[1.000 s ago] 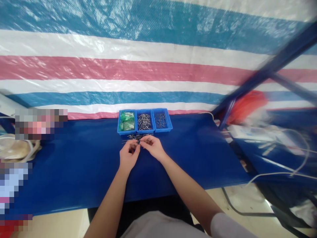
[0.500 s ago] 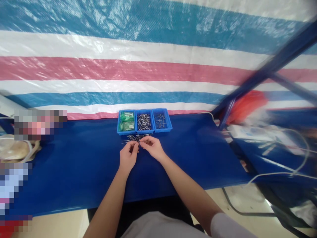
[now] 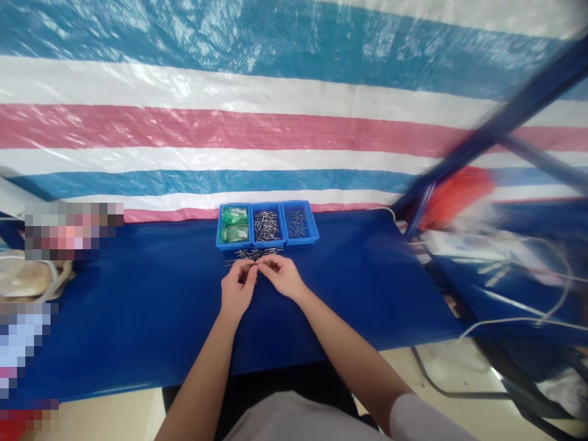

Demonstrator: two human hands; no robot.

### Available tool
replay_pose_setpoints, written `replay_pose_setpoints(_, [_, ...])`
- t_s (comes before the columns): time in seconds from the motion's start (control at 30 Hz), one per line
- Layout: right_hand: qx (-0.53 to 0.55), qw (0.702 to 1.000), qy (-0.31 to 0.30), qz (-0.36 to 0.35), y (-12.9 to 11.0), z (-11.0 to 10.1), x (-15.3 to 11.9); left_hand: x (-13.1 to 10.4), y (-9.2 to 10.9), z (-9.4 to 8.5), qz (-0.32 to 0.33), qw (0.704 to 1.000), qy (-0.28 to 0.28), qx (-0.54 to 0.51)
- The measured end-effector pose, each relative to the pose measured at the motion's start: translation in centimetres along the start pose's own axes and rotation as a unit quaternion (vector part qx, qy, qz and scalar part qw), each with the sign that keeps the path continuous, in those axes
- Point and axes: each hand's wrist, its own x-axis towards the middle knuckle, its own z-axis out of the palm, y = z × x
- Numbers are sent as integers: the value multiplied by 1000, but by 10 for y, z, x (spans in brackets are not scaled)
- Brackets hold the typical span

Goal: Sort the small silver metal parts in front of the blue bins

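Observation:
My left hand (image 3: 239,285) and my right hand (image 3: 281,275) meet at the fingertips over the blue table, both with fingers pinched. Whatever lies between the fingertips is too small to make out. Just beyond them is a loose pile of thin metal pieces (image 3: 248,253). Behind the pile stand three blue bins side by side: the left bin (image 3: 234,247) holds green packets (image 3: 235,233), the middle bin (image 3: 268,244) many short metal pieces (image 3: 267,225), and the right bin (image 3: 302,241) fewer thin metal pieces (image 3: 297,223).
A striped plastic sheet (image 3: 275,131) hangs behind the blue table (image 3: 151,306). Blue metal bars (image 3: 487,125) rise at the right, near a red bag (image 3: 457,196) and a pale cable (image 3: 509,320). At the left edge sits a clear bag or container (image 3: 25,277), near blurred-out items.
The fingertips of both hands have drawn closer together, my right hand shifting slightly left and down. The bins have not moved on the table.

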Motion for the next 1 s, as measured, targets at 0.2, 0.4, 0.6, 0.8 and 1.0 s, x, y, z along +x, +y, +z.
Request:
replay_pose_setpoints(0.2, [-39, 999, 1, -8, 2, 1, 0, 0, -1, 1, 16, 1000, -3, -2])
replay_pose_setpoints(0.4, [-18, 1000, 11, -20, 1, 1, -1, 1, 1, 0, 5, 1000, -6, 25])
replay_pose_setpoints(0.6, [-53, 997, -3, -59, -2, 0, -1, 2, 1, -1, -3, 999, 4, 53])
replay_pose_setpoints(0.8, [-112, 992, 1, -65, -1, -1, -2, 0, -2, 1, -2, 1000, 3, 4])
replay_pose_setpoints(1.0, [-125, 990, 11, -61, -1, -1, -2, -1, -2, 1, 13, 1000, -10, 11])
